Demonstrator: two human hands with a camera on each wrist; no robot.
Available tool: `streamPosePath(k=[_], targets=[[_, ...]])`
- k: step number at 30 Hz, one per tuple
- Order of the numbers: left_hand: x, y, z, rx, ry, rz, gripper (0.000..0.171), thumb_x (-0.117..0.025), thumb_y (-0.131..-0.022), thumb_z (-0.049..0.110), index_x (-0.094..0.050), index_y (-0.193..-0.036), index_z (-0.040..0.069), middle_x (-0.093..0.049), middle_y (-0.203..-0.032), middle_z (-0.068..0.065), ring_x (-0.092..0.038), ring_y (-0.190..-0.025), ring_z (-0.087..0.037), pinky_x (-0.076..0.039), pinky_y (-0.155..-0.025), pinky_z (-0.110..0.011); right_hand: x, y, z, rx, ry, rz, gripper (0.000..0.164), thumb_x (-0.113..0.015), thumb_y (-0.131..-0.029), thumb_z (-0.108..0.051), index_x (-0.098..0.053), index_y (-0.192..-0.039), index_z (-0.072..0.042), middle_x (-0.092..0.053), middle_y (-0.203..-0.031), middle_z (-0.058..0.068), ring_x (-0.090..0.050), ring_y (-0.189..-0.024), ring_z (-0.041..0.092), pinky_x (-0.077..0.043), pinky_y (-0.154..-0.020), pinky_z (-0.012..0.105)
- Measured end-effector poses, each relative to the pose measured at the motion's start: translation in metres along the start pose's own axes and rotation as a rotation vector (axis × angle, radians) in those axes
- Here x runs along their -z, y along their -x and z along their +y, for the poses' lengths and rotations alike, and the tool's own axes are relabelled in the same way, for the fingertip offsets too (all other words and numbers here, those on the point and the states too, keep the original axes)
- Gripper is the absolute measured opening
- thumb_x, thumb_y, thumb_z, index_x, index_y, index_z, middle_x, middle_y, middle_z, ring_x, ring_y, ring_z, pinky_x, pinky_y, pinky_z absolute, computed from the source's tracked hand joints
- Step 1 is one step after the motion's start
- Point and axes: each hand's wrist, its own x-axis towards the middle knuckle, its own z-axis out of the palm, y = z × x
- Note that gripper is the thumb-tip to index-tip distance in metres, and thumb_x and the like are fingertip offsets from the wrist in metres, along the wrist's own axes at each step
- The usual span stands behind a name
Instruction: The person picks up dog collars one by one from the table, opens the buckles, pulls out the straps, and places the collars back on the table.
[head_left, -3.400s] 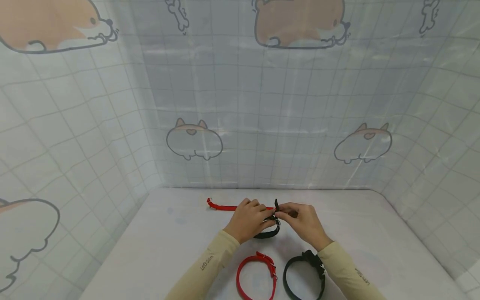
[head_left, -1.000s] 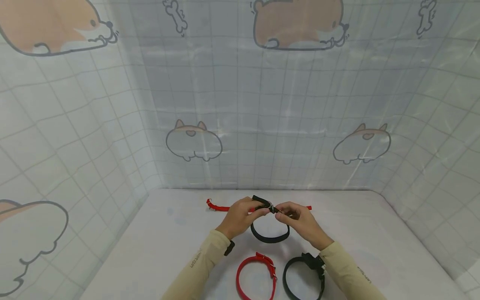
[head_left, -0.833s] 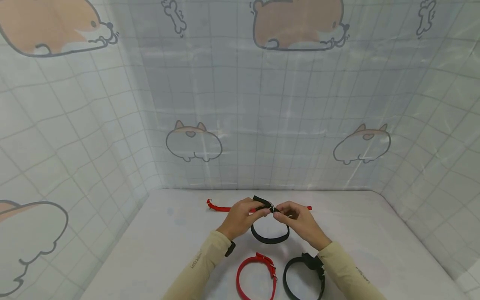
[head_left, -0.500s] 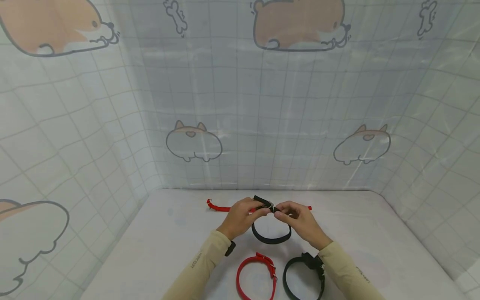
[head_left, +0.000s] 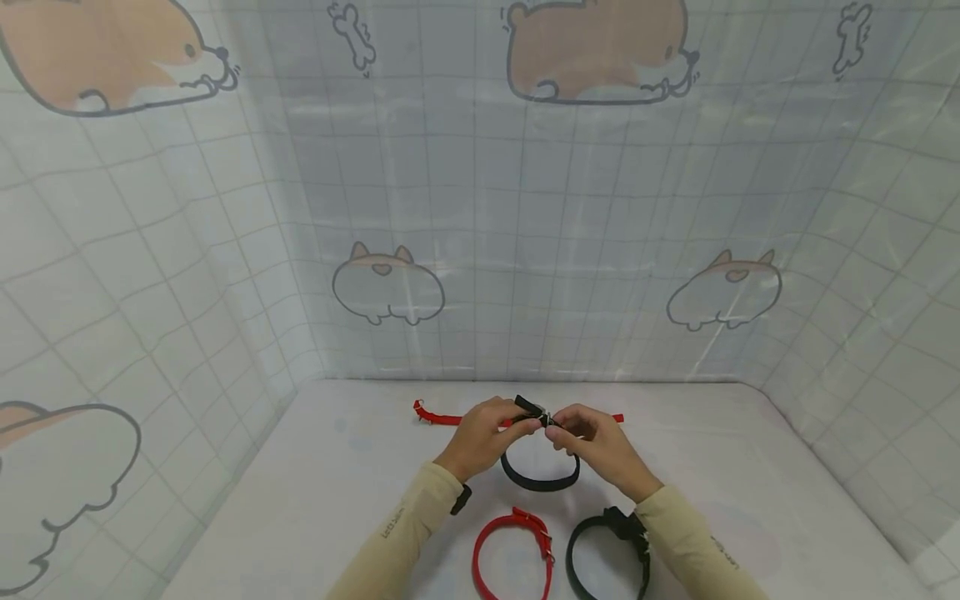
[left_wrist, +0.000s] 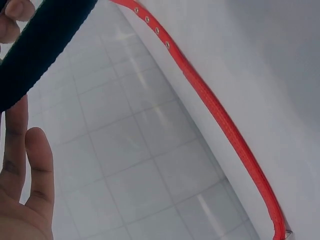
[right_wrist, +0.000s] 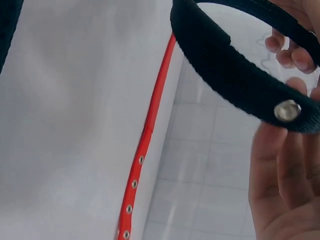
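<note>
A black collar (head_left: pixel 540 485) is held over the worktop (head_left: pixel 330 517), pinched near its buckle (head_left: pixel 547 419) by both the left hand (head_left: pixel 478 440) and the right hand (head_left: pixel 606 443), fingers curled. Behind the collar a red strap (head_left: pixel 442 418) is laid; in front, a red loop (head_left: pixel 478 553) and a black loop (head_left: pixel 624 525). Sleeves (head_left: pixel 397 533) are angled inward, "Let's" printed on each, the next word blurred.

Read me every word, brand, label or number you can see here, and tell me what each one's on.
"Let's Slim": left sleeve, small and slightly soft.
Right sleeve: lettering too small and blurred to read surely.
Held black strap, red looped strap, black looped strap: no readable text.
Backdrop: drawings and grid lines, no words.
</note>
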Motion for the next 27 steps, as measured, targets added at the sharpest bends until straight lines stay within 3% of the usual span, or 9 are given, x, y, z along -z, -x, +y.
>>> streamPosePath(k=[6, 13, 22, 27], targets=[[0.0004, 0.0003, 0.0010, -0.003, -0.013, -0.008, 0.025, -0.063, -0.099, 0.043, -0.076, -0.109, 0.024, -0.070, -0.099, 0.017, -0.061, -0.095, -0.005, -0.054, -0.081, -0.029, 0.0012, -0.0008, 0.0053, 0.040, -0.002, -0.013, 0.019, -0.071, -0.097, -0.029, -0.068, -0.113, -0.019, -0.067, -0.094, 0.011, -0.064, -0.078, 0.024, -0.053, -0.071, 0.033], [0.0024, 0.0004, -0.0008, -0.007, -0.010, 0.013, 0.016, -0.068, -0.098, 0.035, -0.076, -0.105, 0.024, -0.069, -0.095, 0.016, -0.060, -0.092, -0.007, -0.054, -0.079, -0.029, 0.0050, 0.0005, 0.0058, 0.054, -0.011, -0.053, 0.023, -0.068, -0.100, -0.025, -0.067, -0.122, -0.019, -0.067, -0.089, 0.006, -0.065, -0.079, 0.023, -0.053, -0.074, 0.033], [0.0007, 0.0004, 0.0001, -0.010, -0.004, -0.001, 0.020, -0.066, -0.098, 0.038, -0.076, -0.108, 0.024, -0.070, -0.100, 0.016, -0.061, -0.095, -0.006, -0.054, -0.081, -0.028, -0.0036, 0.0000, 0.0016, -0.016, 0.037, 0.056, 0.025, -0.072, -0.095, -0.038, -0.068, -0.114, -0.022, -0.069, -0.089, 0.005, -0.067, -0.081, 0.021, -0.053, -0.077, 0.036], [0.0025, 0.0014, 0.0005, 0.019, -0.022, 0.012, 0.025, -0.065, -0.098, 0.040, -0.076, -0.113, 0.023, -0.071, -0.101, 0.015, -0.061, -0.096, -0.006, -0.055, -0.081, -0.029, -0.0021, -0.0001, 0.0036, -0.012, 0.005, 0.032, 0.027, -0.070, -0.098, -0.033, -0.067, -0.121, -0.020, -0.067, -0.087, 0.007, -0.065, -0.077, 0.022, -0.051, -0.075, 0.034]])
